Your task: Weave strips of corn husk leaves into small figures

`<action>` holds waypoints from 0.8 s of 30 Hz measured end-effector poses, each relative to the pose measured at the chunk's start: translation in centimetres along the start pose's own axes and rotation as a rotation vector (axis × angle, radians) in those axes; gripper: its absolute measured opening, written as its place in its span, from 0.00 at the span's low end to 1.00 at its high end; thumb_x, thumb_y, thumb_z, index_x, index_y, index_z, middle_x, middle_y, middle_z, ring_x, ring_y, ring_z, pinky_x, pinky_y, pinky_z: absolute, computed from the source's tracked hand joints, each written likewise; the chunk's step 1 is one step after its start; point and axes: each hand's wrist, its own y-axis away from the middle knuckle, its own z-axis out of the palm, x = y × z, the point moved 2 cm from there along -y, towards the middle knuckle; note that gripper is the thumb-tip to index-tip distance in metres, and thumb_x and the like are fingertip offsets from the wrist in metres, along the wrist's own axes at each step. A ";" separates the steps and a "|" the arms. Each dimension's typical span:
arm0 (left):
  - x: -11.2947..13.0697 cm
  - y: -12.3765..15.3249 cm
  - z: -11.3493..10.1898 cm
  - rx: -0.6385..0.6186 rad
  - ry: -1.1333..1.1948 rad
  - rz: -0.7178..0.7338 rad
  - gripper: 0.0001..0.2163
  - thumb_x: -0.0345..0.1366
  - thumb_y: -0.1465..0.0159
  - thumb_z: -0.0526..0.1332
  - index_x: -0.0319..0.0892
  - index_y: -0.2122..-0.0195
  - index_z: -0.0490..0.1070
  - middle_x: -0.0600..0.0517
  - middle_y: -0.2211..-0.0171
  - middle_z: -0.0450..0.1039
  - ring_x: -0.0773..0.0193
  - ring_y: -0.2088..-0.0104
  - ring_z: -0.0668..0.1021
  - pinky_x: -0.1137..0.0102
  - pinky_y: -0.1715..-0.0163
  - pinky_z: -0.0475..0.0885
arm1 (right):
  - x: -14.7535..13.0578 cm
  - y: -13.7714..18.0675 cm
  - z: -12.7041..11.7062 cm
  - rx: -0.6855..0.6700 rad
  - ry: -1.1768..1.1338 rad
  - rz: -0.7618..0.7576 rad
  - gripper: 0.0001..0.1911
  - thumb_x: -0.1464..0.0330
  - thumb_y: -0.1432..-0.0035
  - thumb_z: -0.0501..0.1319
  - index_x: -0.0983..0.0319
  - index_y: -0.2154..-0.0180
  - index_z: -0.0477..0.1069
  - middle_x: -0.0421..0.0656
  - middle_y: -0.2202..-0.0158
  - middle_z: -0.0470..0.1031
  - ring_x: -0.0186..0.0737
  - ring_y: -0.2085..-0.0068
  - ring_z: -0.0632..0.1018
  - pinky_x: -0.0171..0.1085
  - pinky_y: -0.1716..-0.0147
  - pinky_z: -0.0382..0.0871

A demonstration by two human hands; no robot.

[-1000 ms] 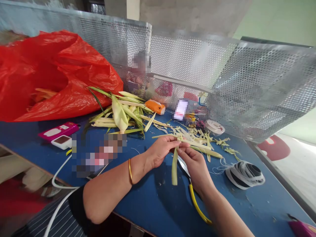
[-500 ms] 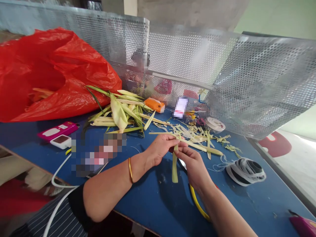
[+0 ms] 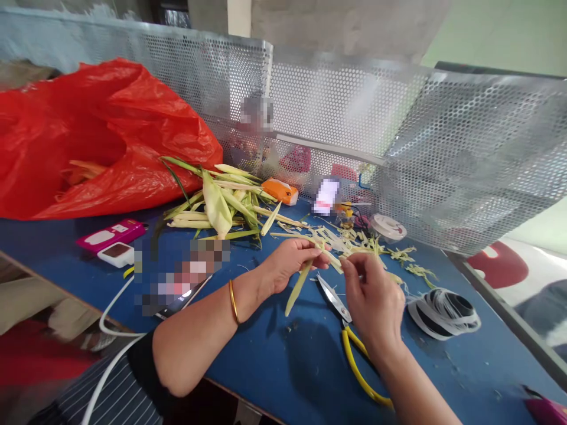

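Observation:
My left hand point(image 3: 290, 264) is closed on a pale green leaf strip point(image 3: 297, 288) that hangs down toward the blue table point(image 3: 274, 366). A thin strip runs from its fingers toward my right hand point(image 3: 371, 298), whose fingertips pinch that strip's other end. Scissors with yellow handles point(image 3: 343, 321) lie on the table just under my right hand. Behind both hands lies a heap of cut leaf scraps point(image 3: 354, 245).
A pile of long green leaves point(image 3: 221, 203) lies by a red plastic bag point(image 3: 97, 136) at the left. A spool of white thread point(image 3: 443, 313) sits right of my hands. An orange box point(image 3: 279, 190), a pink device point(image 3: 110, 232) and perforated metal screens point(image 3: 398, 136) stand around.
My right hand has pulled away to the right, splitting a thin strip off the leaf. The leaf strip in my left hand now swings down to the left.

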 end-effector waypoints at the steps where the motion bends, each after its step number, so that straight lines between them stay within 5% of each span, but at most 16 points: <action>1: 0.0 0.1 0.1 -0.016 0.014 -0.017 0.08 0.35 0.45 0.68 0.37 0.65 0.78 0.49 0.71 0.77 0.67 0.68 0.78 0.68 0.58 0.69 | 0.1 -0.3 -0.1 0.035 0.057 -0.060 0.14 0.56 0.39 0.57 0.58 0.64 0.73 0.47 0.67 0.78 0.47 0.64 0.76 0.40 0.62 0.61; 3: 0.1 0.2 0.2 -0.034 0.034 -0.039 0.08 0.33 0.47 0.69 0.37 0.66 0.78 0.49 0.71 0.76 0.67 0.69 0.77 0.69 0.59 0.70 | 0.6 -0.8 0.2 -0.064 0.035 -0.094 0.13 0.56 0.40 0.58 0.58 0.62 0.73 0.48 0.62 0.79 0.51 0.59 0.75 0.42 0.59 0.61; 6: 0.1 0.3 0.5 -0.031 0.023 -0.026 0.11 0.33 0.51 0.72 0.36 0.68 0.77 0.51 0.72 0.75 0.70 0.71 0.75 0.72 0.64 0.69 | 1.3 -1.0 1.3 -0.356 -0.220 0.027 0.15 0.55 0.38 0.56 0.58 0.68 0.73 0.43 0.69 0.78 0.45 0.64 0.76 0.39 0.62 0.62; 8: 0.1 0.4 0.5 -0.023 -0.040 0.010 0.12 0.36 0.52 0.73 0.36 0.70 0.75 0.54 0.76 0.72 0.73 0.76 0.71 0.74 0.71 0.66 | 1.3 -0.9 1.7 -0.434 -0.302 0.071 0.17 0.56 0.37 0.55 0.58 0.72 0.71 0.41 0.73 0.76 0.42 0.68 0.74 0.37 0.66 0.62; 12: 0.0 0.4 0.5 -0.024 -0.215 0.043 0.14 0.42 0.49 0.71 0.38 0.75 0.69 0.58 0.81 0.66 0.74 0.81 0.66 0.75 0.79 0.60 | 1.1 -0.8 1.2 -0.430 -0.232 0.053 0.18 0.58 0.39 0.56 0.59 0.78 0.67 0.38 0.78 0.71 0.37 0.74 0.69 0.36 0.70 0.58; 20: -0.1 -0.1 -0.1 -0.049 -0.287 0.002 0.18 0.48 0.52 0.71 0.37 0.74 0.71 0.57 0.81 0.66 0.75 0.81 0.64 0.75 0.81 0.54 | 1.3 -1.4 -0.4 -0.560 -0.246 0.023 0.18 0.59 0.40 0.57 0.59 0.80 0.69 0.39 0.80 0.72 0.37 0.74 0.70 0.36 0.71 0.61; 24: 0.2 0.1 -0.4 -0.103 -0.346 -0.028 0.19 0.49 0.52 0.71 0.37 0.73 0.73 0.56 0.79 0.68 0.75 0.81 0.63 0.75 0.81 0.52 | 1.3 -1.9 -1.5 -0.345 -0.133 0.019 0.16 0.56 0.40 0.57 0.58 0.70 0.77 0.41 0.69 0.79 0.41 0.67 0.75 0.36 0.69 0.64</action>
